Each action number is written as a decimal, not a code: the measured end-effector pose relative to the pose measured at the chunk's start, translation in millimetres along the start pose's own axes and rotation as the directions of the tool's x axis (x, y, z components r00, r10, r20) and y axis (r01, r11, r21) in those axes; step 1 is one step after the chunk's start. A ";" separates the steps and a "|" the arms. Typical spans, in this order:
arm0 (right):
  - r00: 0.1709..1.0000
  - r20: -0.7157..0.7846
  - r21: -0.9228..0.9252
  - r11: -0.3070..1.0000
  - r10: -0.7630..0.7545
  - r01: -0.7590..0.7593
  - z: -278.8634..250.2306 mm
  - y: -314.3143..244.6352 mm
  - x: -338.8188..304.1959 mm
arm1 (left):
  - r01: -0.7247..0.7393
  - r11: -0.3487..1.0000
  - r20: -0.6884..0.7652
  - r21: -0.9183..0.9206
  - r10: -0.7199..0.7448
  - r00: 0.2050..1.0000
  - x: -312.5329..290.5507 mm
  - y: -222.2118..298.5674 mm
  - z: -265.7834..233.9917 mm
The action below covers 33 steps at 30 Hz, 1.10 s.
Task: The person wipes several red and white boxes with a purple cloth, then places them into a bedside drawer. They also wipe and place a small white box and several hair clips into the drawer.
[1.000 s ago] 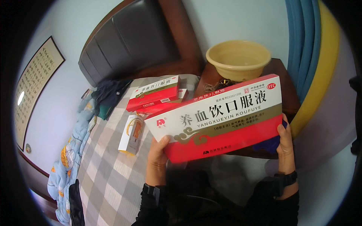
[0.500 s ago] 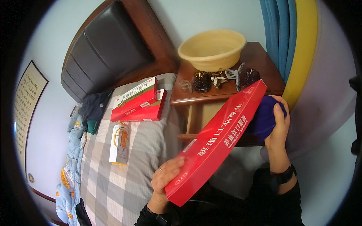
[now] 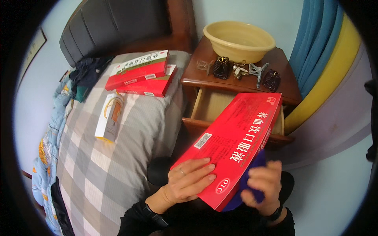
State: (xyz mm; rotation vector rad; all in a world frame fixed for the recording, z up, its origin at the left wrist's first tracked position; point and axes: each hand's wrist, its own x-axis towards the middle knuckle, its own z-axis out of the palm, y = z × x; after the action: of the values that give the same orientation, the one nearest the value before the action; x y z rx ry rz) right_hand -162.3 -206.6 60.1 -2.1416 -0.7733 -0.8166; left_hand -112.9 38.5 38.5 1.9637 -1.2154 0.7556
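Observation:
A long, flat red cardboard box (image 3: 240, 129) is tilted in front of me, its far end over the open drawer. My left hand (image 3: 187, 181) grips its near left end, fingers spread across the printed top face and thumb out of sight. At the box's near right edge, my right hand (image 3: 265, 185) is curled round a purple cloth (image 3: 258, 160). Part of the cloth shows below the box's long side; the rest is hidden behind the box and my fingers.
A brown wooden nightstand (image 3: 191, 74) with its drawer (image 3: 212, 105) pulled out holds a yellow basin (image 3: 236, 45) and several hair clips (image 3: 258, 72). On the checked bed (image 3: 149, 118) lie two red boxes (image 3: 136, 74) and a white-and-yellow box (image 3: 109, 118). A blue curtain (image 3: 319, 43) hangs at right.
The red box has come nearer to me and turned, showing its broad face. My right hand has moved with the purple cloth from the box's far end to its near edge.

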 end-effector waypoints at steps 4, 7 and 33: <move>0.918 -0.340 -0.010 0.976 0.203 -0.219 16.1 61.5 23.8 | -0.024 0.999 -0.033 0.030 0.025 0.999 -8.8 0.5 0.5; 0.832 -0.458 0.055 0.944 0.314 -0.326 20.9 114.6 45.8 | -0.015 0.997 -0.029 0.076 0.018 0.999 -15.6 0.3 -1.9; 0.933 -0.345 -0.273 0.939 0.107 -0.209 32.0 103.5 112.1 | 0.087 0.996 -0.164 0.002 -0.085 0.983 -33.1 -12.3 -12.3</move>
State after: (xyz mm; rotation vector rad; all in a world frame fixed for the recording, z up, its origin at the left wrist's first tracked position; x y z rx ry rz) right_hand -8.2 -210.4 83.8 -2.2166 -0.3094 -1.2276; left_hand -116.0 69.0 17.2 1.9072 -1.0246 0.8611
